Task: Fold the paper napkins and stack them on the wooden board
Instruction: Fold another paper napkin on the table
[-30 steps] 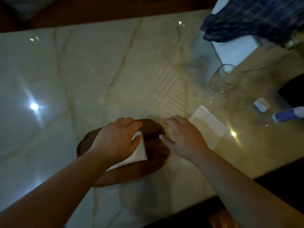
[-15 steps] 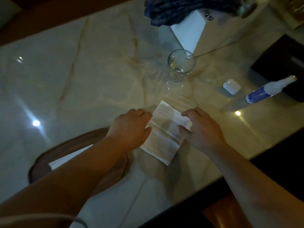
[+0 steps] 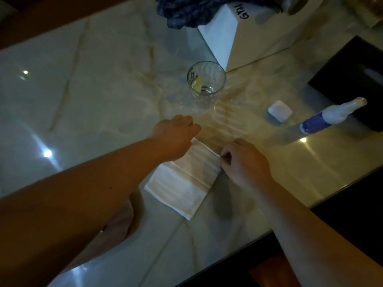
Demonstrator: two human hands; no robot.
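Folding step — right hand (image 3: 244, 162) pinches the paper napkin (image 3: 186, 181) edge; left hand (image 3: 176, 137) curled on its far corner, grip unclear — next, fold it over.

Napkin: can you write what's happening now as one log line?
step: folding | paper napkin: flat on marble table | right hand: pinching corner | left hand: at far edge

This looks like a dimly lit home dining area. The glossy cream marble table (image 3: 87, 83) with tan veins carries everyday household things: a clear drinking glass (image 3: 206, 84), a small white earbud case (image 3: 280, 110), a white-and-blue spray bottle (image 3: 329, 118), a white cardboard box (image 3: 223, 36) and a crumpled dark blue cloth (image 3: 190, 11).
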